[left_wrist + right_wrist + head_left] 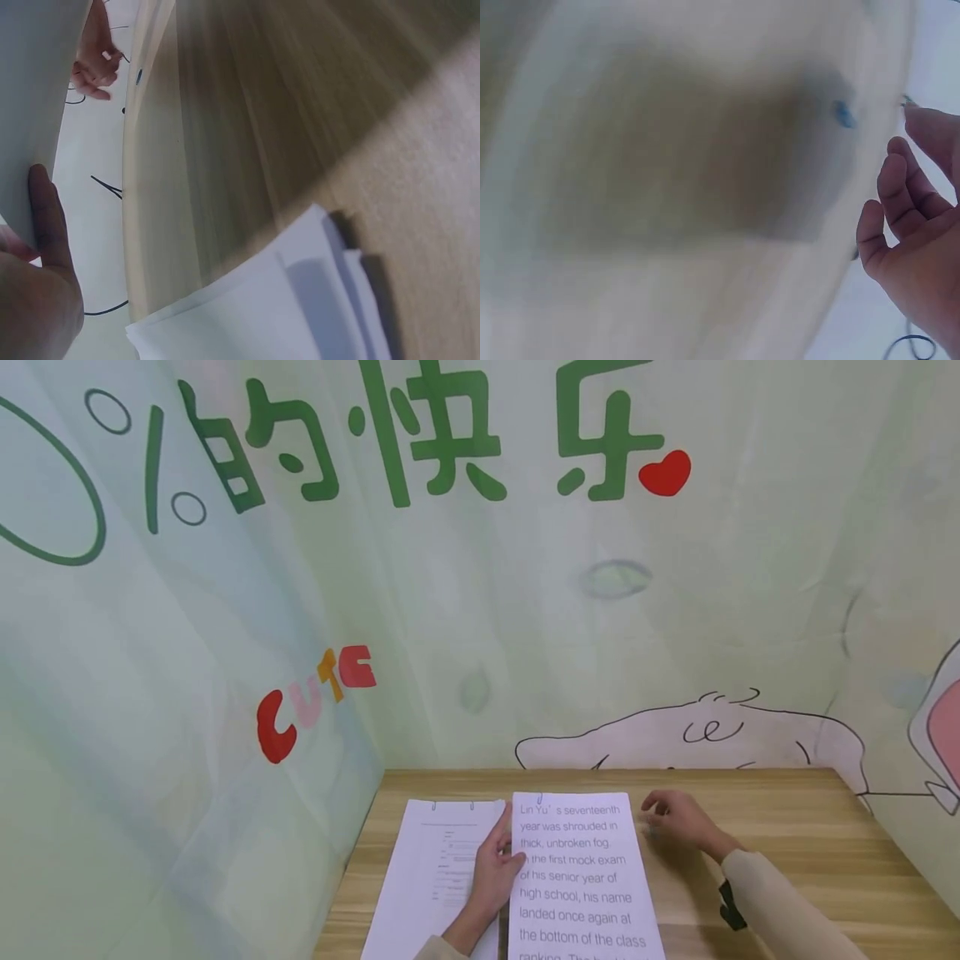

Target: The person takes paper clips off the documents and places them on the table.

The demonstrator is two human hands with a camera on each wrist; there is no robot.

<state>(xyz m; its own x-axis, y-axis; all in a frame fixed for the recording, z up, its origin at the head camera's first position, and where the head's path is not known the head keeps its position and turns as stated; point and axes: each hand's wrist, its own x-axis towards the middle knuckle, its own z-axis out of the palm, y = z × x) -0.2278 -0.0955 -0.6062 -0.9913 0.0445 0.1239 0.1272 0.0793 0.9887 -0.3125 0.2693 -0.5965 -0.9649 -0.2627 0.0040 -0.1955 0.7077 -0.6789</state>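
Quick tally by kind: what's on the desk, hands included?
Paper sheets: 2, one large-print sheet, one small-print sheet
Hands: 2, left hand on the sheets, right hand on the desk
Total: 4

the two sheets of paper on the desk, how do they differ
The right sheet carries large, readable print; the left sheet has small, faint print. The left hand touches the right sheet's left edge and lies over the left sheet. Both are white and lie on the wooden desk.
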